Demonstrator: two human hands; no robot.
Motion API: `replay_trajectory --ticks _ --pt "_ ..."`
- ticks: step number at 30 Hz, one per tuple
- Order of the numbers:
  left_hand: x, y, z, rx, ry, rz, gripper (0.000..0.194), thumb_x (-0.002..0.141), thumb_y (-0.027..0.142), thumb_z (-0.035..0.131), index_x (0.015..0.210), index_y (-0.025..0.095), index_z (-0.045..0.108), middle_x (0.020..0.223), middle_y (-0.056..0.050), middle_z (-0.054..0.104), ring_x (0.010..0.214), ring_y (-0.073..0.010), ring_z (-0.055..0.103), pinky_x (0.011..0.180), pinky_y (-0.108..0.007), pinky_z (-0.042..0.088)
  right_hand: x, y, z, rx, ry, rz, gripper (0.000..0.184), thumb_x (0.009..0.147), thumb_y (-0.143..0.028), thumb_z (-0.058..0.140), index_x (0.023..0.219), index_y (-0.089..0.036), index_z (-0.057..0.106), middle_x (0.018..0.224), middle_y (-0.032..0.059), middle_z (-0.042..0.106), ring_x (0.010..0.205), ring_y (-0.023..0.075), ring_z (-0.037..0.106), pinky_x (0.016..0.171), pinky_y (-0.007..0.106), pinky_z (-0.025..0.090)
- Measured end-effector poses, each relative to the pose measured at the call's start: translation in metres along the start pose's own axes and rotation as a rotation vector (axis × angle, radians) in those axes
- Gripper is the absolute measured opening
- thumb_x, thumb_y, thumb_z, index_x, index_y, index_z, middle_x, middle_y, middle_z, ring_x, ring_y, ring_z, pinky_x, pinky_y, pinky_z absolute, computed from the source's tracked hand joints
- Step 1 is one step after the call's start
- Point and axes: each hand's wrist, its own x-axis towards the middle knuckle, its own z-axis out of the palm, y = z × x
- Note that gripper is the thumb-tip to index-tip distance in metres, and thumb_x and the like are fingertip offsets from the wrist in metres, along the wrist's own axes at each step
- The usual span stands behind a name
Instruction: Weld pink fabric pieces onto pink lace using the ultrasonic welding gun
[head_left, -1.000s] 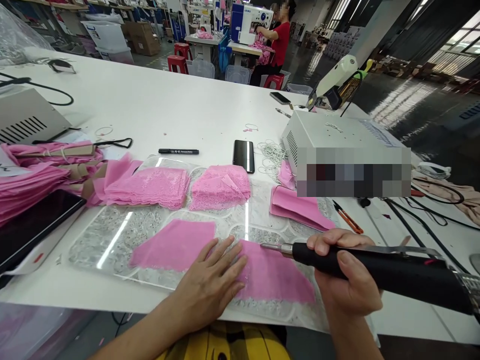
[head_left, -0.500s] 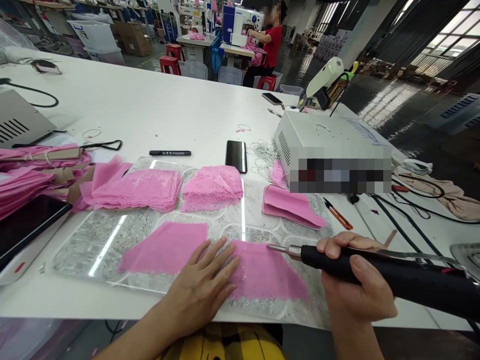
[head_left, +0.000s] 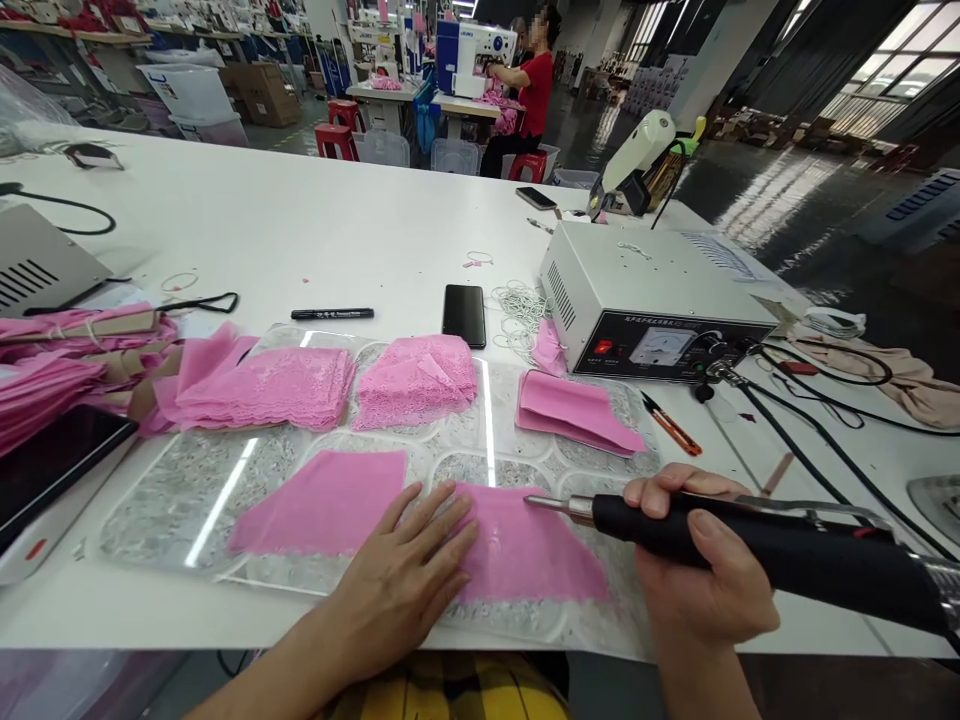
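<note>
My left hand (head_left: 412,570) lies flat with fingers spread, its fingertips on the left part of a pink fabric piece (head_left: 532,560). My right hand (head_left: 705,560) is wrapped round a black handheld ultrasonic welder (head_left: 780,550), which has a cable at its back end. Its narrow metal tip is at the upper edge of that fabric piece; whether it presses down I cannot tell. To the left lies a second pink piece (head_left: 322,500), partly beside my fingers. Both pieces rest on a clear patterned mat (head_left: 172,510).
Behind lie stacked pink lace pieces (head_left: 262,385), another lace stack (head_left: 420,380) and folded pink fabric (head_left: 574,410). A grey metered power box (head_left: 637,300), a cutter (head_left: 673,425) and cables are right. A phone (head_left: 464,315) and marker (head_left: 332,314) lie farther back. A person in red (head_left: 534,95) sits at a sewing machine.
The welder's tip has shifted a little to the right along the fabric's upper edge. My left hand keeps its place on the fabric. The camera view has shifted slightly.
</note>
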Motion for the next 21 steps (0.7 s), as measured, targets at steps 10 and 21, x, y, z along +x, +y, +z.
replay_trajectory --ticks 10,21 --pt "-0.003 0.001 0.005 -0.013 -0.009 -0.009 0.032 0.098 0.023 0.047 0.127 0.017 0.059 0.132 -0.009 0.06 0.134 -0.0268 0.043 0.114 -0.049 0.033 0.004 -0.003 -0.01 -0.003 0.082 -0.042 0.013 0.063 -0.021 0.058 0.075 -0.019 0.062 0.072 -0.0005 0.056 0.052 0.0104 0.051 0.053 0.032 0.049" --pt "-0.005 0.0 0.004 -0.004 -0.025 -0.01 0.032 0.099 0.024 0.044 0.125 0.016 0.06 0.133 -0.008 0.059 0.132 -0.0273 0.045 0.113 -0.049 0.034 0.004 -0.003 -0.002 -0.027 0.082 -0.073 0.014 0.062 -0.02 0.058 0.074 -0.019 0.062 0.071 -0.0007 0.057 0.052 0.011 0.051 0.053 0.032 0.048"
